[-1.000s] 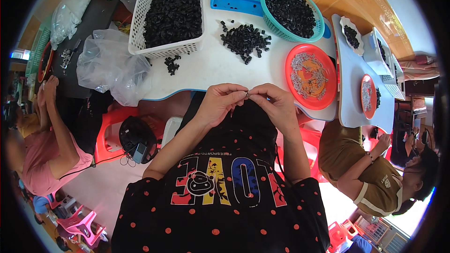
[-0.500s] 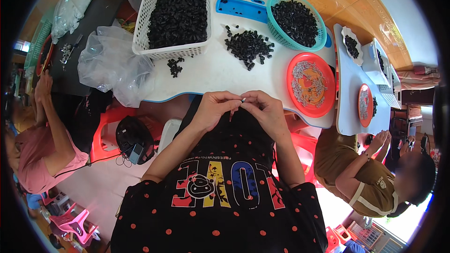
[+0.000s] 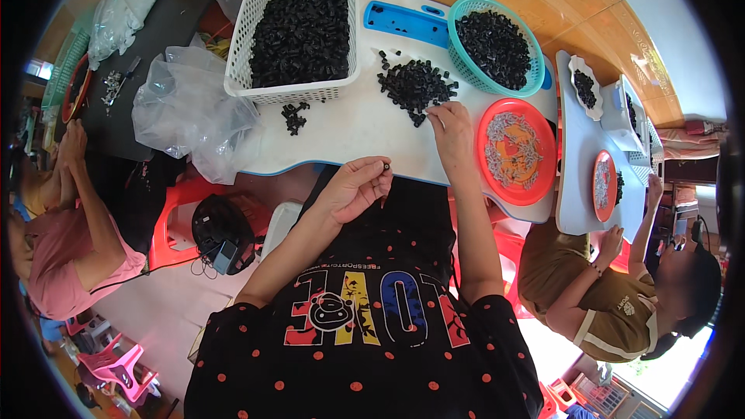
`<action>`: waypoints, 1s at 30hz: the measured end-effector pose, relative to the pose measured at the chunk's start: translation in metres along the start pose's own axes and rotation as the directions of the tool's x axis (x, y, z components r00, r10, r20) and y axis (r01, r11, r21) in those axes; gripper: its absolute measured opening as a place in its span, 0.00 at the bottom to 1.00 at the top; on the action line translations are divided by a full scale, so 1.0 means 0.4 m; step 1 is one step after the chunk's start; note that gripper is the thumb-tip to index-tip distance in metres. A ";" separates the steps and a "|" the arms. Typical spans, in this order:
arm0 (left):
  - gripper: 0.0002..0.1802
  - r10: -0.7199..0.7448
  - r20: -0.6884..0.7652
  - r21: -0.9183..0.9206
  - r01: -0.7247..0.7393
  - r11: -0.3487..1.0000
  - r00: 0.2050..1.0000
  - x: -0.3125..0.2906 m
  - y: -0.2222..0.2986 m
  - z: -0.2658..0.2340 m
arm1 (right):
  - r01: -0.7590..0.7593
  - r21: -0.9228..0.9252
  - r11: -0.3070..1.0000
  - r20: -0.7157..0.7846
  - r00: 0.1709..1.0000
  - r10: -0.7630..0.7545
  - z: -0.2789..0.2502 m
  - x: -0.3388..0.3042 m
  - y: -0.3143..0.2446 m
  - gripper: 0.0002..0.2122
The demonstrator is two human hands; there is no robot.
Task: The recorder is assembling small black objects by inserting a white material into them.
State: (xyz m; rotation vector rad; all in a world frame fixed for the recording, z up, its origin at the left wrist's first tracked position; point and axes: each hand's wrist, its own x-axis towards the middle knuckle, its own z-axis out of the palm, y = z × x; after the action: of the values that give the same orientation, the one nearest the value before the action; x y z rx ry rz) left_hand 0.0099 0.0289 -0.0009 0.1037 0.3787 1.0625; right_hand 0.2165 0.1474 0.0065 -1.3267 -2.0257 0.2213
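My left hand (image 3: pixel 358 186) hovers at the near edge of the white table (image 3: pixel 357 128), its fingertips pinched on a small black part (image 3: pixel 386 164). My right hand (image 3: pixel 450 128) is stretched out flat on the table, fingers touching the near side of a loose pile of small black parts (image 3: pixel 415 84). An orange plate (image 3: pixel 518 151) scattered with small silvery pieces lies just right of that hand. A few stray black parts (image 3: pixel 293 116) lie to the left.
A white basket (image 3: pixel 299 31) full of black parts stands at the back, a teal basket (image 3: pixel 497 45) of them at back right, a blue tray (image 3: pixel 407 23) between. Clear plastic bags (image 3: pixel 182 112) hang left. People sit at left (image 3: pixel 62 240) and at right (image 3: pixel 613 295).
Both hands were joined together at the table's near edge. Now my right hand has reached forward to the pile of black parts while the left stays back holding a part.
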 end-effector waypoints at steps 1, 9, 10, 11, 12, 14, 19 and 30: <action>0.09 0.004 0.004 -0.013 -0.004 1.000 1.000 -0.002 0.001 -0.001 | 0.009 0.002 1.000 0.001 1.000 -0.009 0.010 0.006 0.006 0.06; 0.09 -0.003 -0.034 0.008 0.004 1.000 0.999 -0.007 0.002 -0.007 | 0.016 -0.038 0.999 0.104 0.994 -0.012 0.021 0.024 0.027 0.07; 0.09 -0.004 -0.036 0.007 0.004 1.000 0.999 -0.006 0.001 -0.007 | 0.032 -0.057 0.998 0.097 0.995 -0.027 0.016 0.023 0.023 0.07; 0.09 -0.006 -0.036 0.005 0.006 1.000 0.999 -0.006 0.000 -0.006 | -0.002 -0.094 0.996 0.121 0.993 0.014 0.009 0.021 0.017 0.08; 0.09 -0.006 -0.035 0.003 0.006 1.000 0.999 -0.004 0.000 -0.003 | -0.042 0.023 0.999 0.080 0.996 0.040 0.000 0.016 0.008 0.07; 0.09 0.004 -0.045 0.010 -0.004 1.000 0.999 -0.002 0.004 0.006 | -0.203 0.224 0.953 0.087 0.978 0.188 -0.029 -0.002 -0.017 0.06; 0.08 0.094 -0.078 0.085 -0.088 0.993 0.992 0.017 0.018 0.051 | -0.541 0.841 0.012 0.494 0.776 0.393 -0.106 -0.043 -0.088 0.06; 0.07 0.224 -0.034 0.242 -0.209 0.947 0.974 0.019 0.023 0.115 | -0.512 0.838 0.189 0.435 0.836 0.336 -0.134 -0.094 -0.237 0.07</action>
State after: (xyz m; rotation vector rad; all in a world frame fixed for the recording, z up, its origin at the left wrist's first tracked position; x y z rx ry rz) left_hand 0.0219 0.0445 0.0424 0.3334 0.5588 1.2362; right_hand 0.1889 0.0595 0.0756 -0.9830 -1.0647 1.5857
